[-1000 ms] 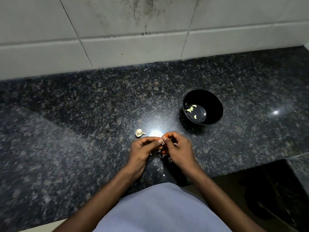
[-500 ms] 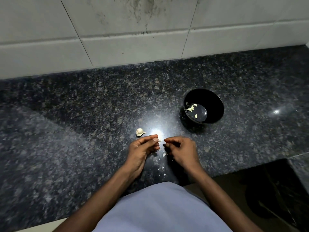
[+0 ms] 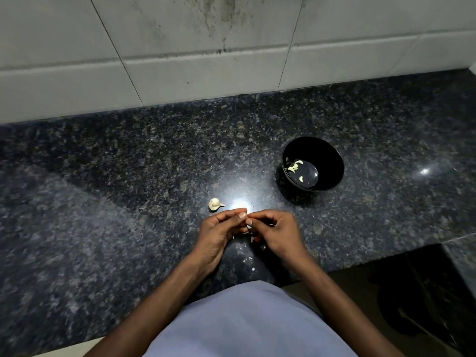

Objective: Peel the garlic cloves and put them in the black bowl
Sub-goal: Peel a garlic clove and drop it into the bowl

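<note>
My hands meet fingertip to fingertip low over the tabletop (image 3: 108, 215), left hand (image 3: 219, 231) and right hand (image 3: 277, 231) both pinching something too small to make out, unpeeled clove (image 3: 215, 203) just beyond my left, black bowl (image 3: 313, 163) farther off past my right

Left hand (image 3: 219, 229) and right hand (image 3: 277, 231) together, fingers curled, fingertips meeting

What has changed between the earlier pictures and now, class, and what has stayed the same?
Half a second ago the hands were slightly apart; now the left hand and right hand have closed together again, fingertips meeting. Whatever they pinch is too small to tell. The loose clove, the bowl and its peeled cloves stayed put.
</note>
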